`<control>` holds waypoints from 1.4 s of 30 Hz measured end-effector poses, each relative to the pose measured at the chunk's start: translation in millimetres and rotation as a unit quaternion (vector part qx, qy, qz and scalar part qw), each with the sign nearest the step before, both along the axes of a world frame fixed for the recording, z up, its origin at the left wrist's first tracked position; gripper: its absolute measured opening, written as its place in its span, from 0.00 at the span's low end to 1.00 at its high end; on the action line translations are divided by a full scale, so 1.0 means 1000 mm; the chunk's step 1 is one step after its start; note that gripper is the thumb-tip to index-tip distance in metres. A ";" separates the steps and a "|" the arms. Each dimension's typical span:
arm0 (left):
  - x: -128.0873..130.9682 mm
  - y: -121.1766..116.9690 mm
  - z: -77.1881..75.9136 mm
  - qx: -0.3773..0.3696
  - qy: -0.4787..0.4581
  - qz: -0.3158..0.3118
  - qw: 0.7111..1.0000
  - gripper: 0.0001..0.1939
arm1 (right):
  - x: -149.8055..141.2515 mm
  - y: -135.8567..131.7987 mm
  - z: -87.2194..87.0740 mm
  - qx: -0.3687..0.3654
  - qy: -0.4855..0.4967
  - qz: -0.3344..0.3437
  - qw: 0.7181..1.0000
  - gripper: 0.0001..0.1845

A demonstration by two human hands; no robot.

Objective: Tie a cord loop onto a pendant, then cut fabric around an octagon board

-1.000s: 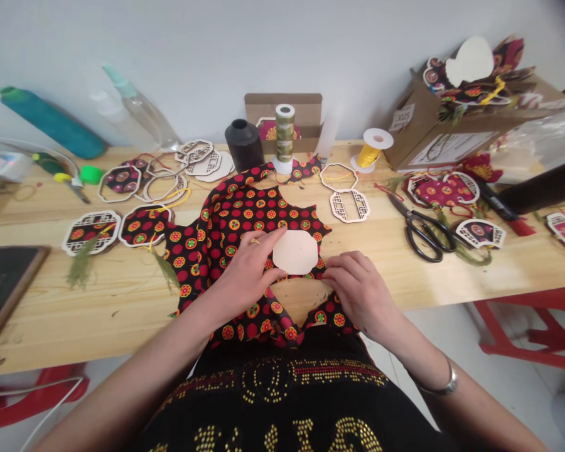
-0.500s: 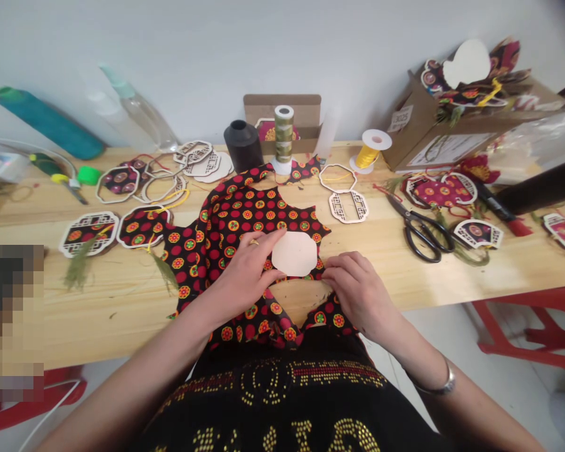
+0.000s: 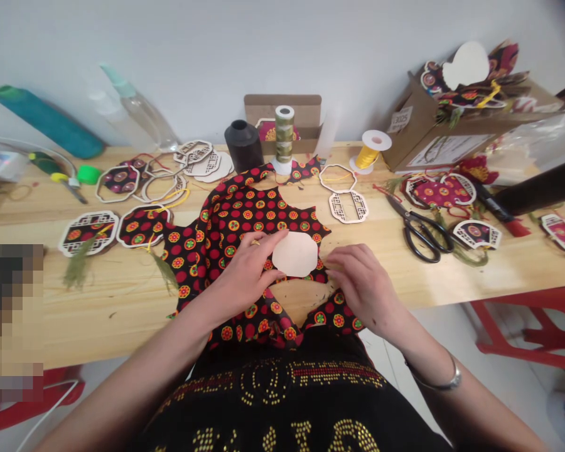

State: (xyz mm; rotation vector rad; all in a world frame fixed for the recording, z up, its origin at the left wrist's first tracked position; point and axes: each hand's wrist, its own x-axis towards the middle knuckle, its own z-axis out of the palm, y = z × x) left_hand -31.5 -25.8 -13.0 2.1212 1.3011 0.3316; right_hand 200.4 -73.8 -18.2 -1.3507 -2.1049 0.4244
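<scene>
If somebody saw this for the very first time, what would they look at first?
Probably the bright, dotted cloth in the middle, with a pale card lying on it right by the left hand. After that, maybe the big teal spool at the back left, or the black scissors lying on the right side of the table.

I find a plain, pale wall (image 3: 207, 50) behind my desk (image 3: 122, 314); desktop light, wood-grained; below it, pale floor (image 3: 447, 333), a red stool (image 3: 546, 333) at right; soft glare on the desktop's right front.
</scene>
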 end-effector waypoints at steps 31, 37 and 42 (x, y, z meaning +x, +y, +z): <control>-0.005 0.001 0.002 -0.001 -0.030 -0.014 0.999 0.28 | -0.013 0.037 0.002 -0.070 -0.043 0.073 0.994 0.35; -0.005 0.000 0.004 0.006 -0.025 -0.027 0.999 0.30 | -0.013 0.039 0.006 -0.074 -0.060 0.079 0.992 0.35; -0.006 0.000 0.005 -0.002 -0.003 -0.035 0.999 0.35 | -0.012 0.041 0.004 -0.060 -0.070 0.091 0.992 0.32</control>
